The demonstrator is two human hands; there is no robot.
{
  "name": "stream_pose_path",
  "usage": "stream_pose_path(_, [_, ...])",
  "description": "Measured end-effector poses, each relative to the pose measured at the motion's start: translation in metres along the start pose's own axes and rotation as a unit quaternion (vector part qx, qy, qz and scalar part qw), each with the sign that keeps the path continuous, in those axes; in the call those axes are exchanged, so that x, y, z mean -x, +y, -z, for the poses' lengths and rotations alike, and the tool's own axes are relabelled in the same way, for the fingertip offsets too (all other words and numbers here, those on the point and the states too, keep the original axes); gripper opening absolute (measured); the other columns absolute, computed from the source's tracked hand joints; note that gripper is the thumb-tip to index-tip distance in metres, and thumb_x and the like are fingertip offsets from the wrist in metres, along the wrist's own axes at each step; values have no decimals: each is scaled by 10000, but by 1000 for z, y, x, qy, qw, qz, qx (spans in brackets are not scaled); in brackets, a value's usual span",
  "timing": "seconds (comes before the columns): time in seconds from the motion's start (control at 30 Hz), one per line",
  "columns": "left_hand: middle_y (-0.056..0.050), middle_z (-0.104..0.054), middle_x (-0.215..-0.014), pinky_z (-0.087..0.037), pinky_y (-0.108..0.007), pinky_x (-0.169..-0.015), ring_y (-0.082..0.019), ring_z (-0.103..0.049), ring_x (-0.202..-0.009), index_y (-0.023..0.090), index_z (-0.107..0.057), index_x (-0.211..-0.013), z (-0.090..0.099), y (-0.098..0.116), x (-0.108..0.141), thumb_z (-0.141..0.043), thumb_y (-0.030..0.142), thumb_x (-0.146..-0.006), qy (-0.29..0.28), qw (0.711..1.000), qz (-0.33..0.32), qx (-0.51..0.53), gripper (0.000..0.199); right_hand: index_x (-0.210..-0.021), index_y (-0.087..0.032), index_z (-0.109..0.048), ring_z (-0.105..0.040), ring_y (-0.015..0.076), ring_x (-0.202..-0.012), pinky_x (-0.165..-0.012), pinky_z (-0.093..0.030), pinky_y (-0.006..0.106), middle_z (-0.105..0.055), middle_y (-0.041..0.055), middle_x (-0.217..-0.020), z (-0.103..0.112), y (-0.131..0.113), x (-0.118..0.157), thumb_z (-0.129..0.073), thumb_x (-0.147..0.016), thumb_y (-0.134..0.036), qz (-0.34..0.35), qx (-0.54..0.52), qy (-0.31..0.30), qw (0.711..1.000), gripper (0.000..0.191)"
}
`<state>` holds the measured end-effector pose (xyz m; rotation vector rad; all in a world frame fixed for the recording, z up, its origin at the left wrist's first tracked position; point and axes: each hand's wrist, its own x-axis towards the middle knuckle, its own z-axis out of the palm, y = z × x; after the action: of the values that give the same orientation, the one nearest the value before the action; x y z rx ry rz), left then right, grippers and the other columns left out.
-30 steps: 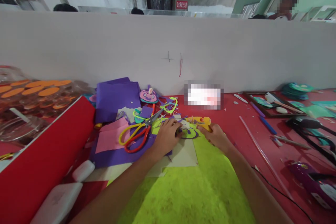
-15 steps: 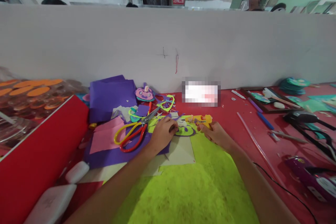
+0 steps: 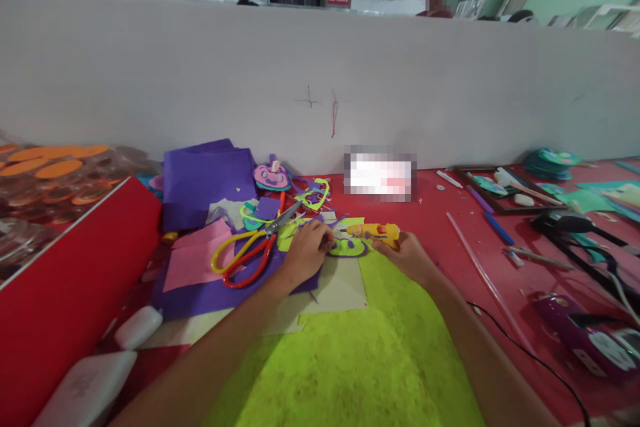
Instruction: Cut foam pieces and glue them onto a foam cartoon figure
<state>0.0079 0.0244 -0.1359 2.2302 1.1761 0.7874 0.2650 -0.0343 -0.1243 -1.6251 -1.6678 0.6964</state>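
Note:
My right hand (image 3: 407, 258) is closed around a small yellow glue gun (image 3: 383, 233), its nozzle pointing left. Just under the nozzle lies a felt cutout (image 3: 350, 248), lime green with purple spots and a purple edge. At the cutout's left end my left hand (image 3: 309, 247) has its fingers curled in and pinched on it; the fingertips are partly hidden. Left of that hand rest scissors (image 3: 270, 232) with one yellow and one red handle, blades partly spread, on purple felt (image 3: 195, 303) and pink felt (image 3: 200, 260).
A lime-green sheet (image 3: 350, 360) covers the near side of the red table (image 3: 425, 193). A red panel (image 3: 75, 280) and white cases (image 3: 85, 387) stand left. On the right are a clear stick (image 3: 485, 273), a black cord (image 3: 540, 353) and a framed tray (image 3: 537, 209). A grey partition (image 3: 225, 73) runs behind.
The whole view has shifted slightly. The glue gun has turned more level, and its nozzle is a little closer to my left hand. My left hand stays at the cutout.

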Motion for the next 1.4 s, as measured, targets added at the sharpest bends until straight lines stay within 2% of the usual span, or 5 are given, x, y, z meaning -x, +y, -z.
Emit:
stream_pose_path(0.23, [-11, -593, -826, -424, -303, -704, -177, -554, -754, 211, -504, -890, 2, -6, -5, -466, 221, -978, 78, 993, 44, 80, 97, -715, -186, -613, -393, 124, -516, -480, -286, 256, -500, -4, -599, 0, -6, 1, -605, -838, -617, 25, 10, -19, 999, 449])
stream_pose_path(0.4, [-4, -605, -811, -436, -276, -666, -161, -565, -712, 211, -509, -879, 5, -4, -7, -512, 290, -955, 101, 987, 56, 116, 109, -790, -177, -696, -519, 164, -589, -535, -362, 260, -617, 24, -666, -1, -12, 2, -620, -864, -598, 44, 22, -53, 997, 434])
stream_pose_path(0.6, [-2, -632, -794, -452, -273, -681, -167, -591, -731, 209, -550, -866, 6, 1, -5, -537, 277, -931, 95, 987, 52, 121, 95, -877, -188, -732, -582, 195, -639, -584, -423, 274, -684, 38, -730, -2, -11, 2, -594, -892, -594, 48, 36, -75, 995, 429])
stream_pose_path(1.0, [-19, -688, -858, -470, -288, -732, -182, -625, -794, 200, -613, -907, 9, 3, -3, -531, 192, -914, 70, 993, 34, 93, 83, -994, -182, -760, -625, 226, -692, -611, -444, 291, -732, 65, -801, -2, -10, 1, -627, -883, -565, 44, 6, -93, 995, 420])
stream_pose_path(1.4, [-31, -735, -885, -473, -302, -759, -197, -657, -824, 192, -680, -908, 10, 4, -4, -553, 252, -941, 33, 997, 11, 66, 144, -882, -184, -727, -617, 215, -681, -608, -418, 282, -729, 56, -792, -1, -10, 1, -662, -864, -557, 46, 11, -93, 995, 379])
